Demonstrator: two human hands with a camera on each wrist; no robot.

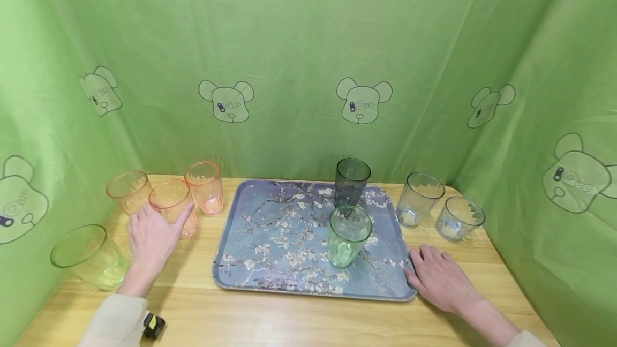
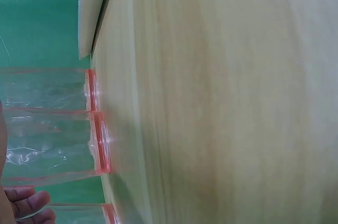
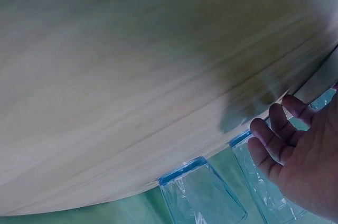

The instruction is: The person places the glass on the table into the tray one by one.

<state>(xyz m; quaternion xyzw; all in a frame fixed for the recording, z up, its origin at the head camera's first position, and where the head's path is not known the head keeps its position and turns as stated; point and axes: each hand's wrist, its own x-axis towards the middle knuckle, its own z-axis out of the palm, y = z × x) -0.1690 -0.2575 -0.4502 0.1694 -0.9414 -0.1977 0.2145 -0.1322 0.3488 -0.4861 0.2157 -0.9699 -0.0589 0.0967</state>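
My left hand reaches to the front pink glass, thumb spread to its right and fingers to its left. In the left wrist view, fingertips show beside that glass, whose base stands on the table. Two more pink glasses, one at the back left and one at the back right, stand close by. My right hand lies at the right edge of the flowered blue tray, thumb and fingertips at its rim, fingers loosely bent. The right wrist view shows those fingers holding nothing.
On the tray stand a dark grey glass and a green glass. Two bluish glasses, a taller one and a shorter one, stand right of it. A yellow-green glass is far left. Green curtains enclose the table.
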